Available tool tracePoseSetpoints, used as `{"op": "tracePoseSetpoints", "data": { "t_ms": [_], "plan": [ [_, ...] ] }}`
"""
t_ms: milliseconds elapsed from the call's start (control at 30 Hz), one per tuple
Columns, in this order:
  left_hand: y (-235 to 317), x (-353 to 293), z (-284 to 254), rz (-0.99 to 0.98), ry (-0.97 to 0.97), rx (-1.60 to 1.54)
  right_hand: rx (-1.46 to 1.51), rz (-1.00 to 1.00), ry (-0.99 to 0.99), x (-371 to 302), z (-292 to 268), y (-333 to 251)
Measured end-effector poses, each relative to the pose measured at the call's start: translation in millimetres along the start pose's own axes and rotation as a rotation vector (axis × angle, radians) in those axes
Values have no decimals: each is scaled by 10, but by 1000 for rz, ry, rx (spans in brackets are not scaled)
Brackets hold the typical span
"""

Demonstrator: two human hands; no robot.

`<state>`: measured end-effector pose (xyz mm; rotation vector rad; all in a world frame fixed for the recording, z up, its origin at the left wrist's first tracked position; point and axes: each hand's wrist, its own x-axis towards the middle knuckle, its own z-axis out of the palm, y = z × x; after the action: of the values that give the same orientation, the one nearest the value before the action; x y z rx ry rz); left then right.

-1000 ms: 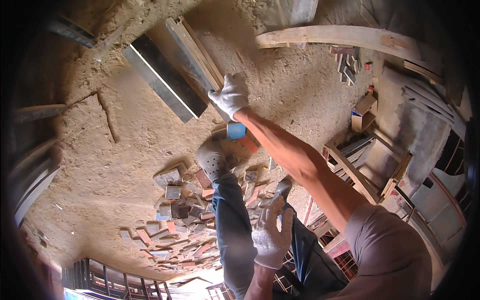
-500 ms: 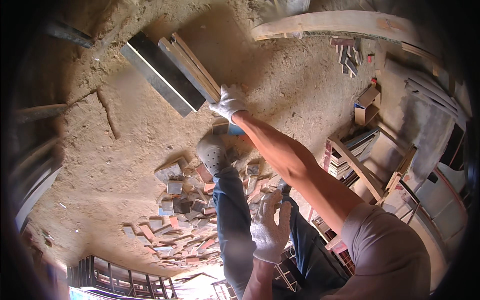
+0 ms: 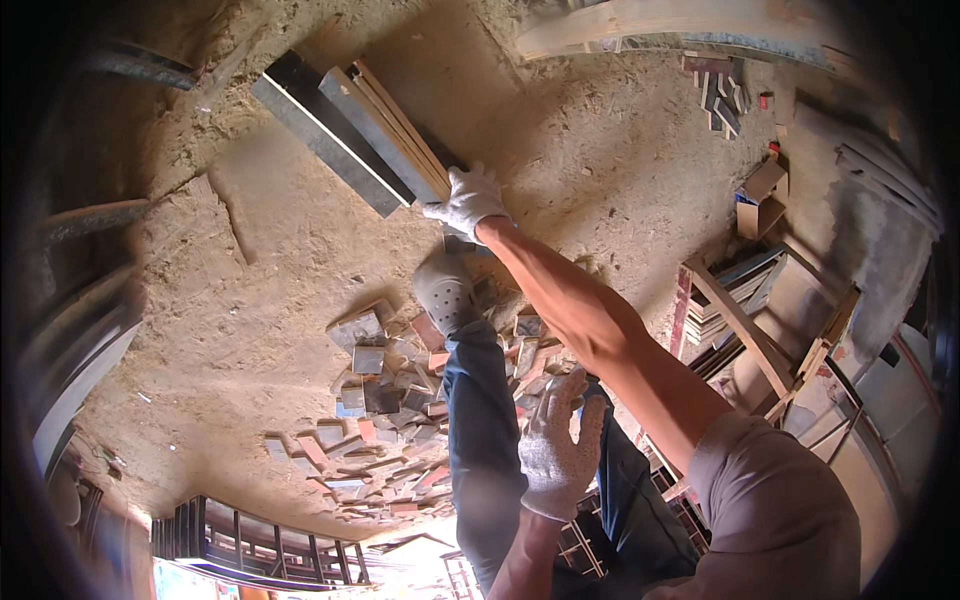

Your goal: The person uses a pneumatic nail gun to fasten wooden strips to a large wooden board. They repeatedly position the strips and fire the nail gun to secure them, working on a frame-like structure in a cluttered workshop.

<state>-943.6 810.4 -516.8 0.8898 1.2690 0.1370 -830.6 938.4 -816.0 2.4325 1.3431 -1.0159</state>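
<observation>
My right hand [image 3: 472, 203], in a pale knitted glove, reaches far forward and is closed around the near end of a bundle of long wooden strips [image 3: 398, 130]. The strips lie side by side, one with a grey face. Just left of them is a long black board [image 3: 335, 140] with a pale edge, roughly parallel to the strips. My left hand [image 3: 560, 460], gloved too, hovers above my legs with fingers apart and nothing in it. The fingertips of my right hand are partly hidden by the glove's back and the strip ends.
A pile of small wood offcuts [image 3: 385, 440] spreads over the dirt floor beside my grey clog [image 3: 446, 295]. To the right stand a wooden frame holding boards [image 3: 735, 325] and a cardboard box [image 3: 762, 195]. Short blocks [image 3: 718, 95] lie farther off, near a long pale beam [image 3: 680, 22].
The whole view has shifted slightly, so the floor and pile appear farther right. My right hand stays on the strip ends, and my left hand remains raised and open.
</observation>
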Motion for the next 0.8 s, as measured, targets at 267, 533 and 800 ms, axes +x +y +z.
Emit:
{"op": "tracePoseSetpoints", "data": {
  "t_ms": [267,533,800],
  "plan": [
    [-109,-48,76,5,28,50,-123,-114,19,-186,-152,-65],
    [-384,-54,23,-147,266,-546,282,-53,88,-1836,-1427,207],
    [-285,-1731,1130,-405,-321,-712,347,157,-32,-5624,-3289,1187]
  ]
}}
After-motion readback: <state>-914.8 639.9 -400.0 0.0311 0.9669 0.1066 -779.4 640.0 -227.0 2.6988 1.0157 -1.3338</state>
